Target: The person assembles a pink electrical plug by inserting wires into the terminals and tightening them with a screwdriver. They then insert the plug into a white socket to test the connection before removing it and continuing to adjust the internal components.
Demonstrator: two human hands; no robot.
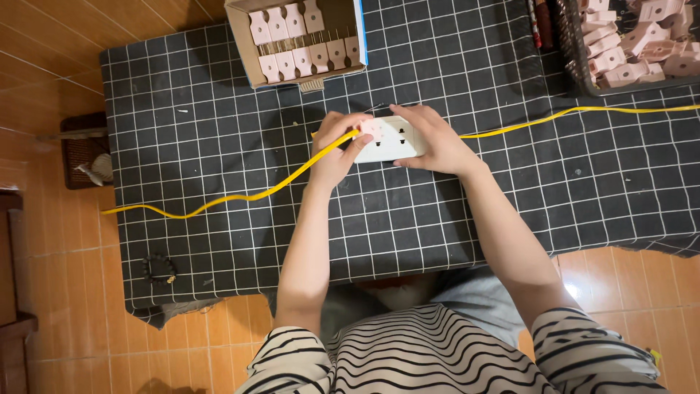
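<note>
- Orange floor tiles are showing all around a black cloth with white grid lines (219,146), which is covering a low table in the middle of the frame.
- A white socket block (394,140) is lying on the cloth just above the middle of the frame, with its long side running left to right.
- The right hand (436,142) is resting on the right end of the block, fingers curled over the top edge, holding it down.
- The left hand (337,146) is sitting at the left end of the block, so both hands are touching it and neither one is farther away.
- The left fingers are pinching a small pink plug piece (372,129) against the top of the block.
- A yellow wire (240,197) is running from the left hand down toward the lower left, and more yellow wire is going off to the right edge.
- A cardboard box (295,44) at the top is holding rows of pink plug pieces.
- A dark basket (576,58) at the upper right is holding a pile of more pink pieces.
- A small dark bead ring (160,268) is lying at the lower left of the cloth.
</note>
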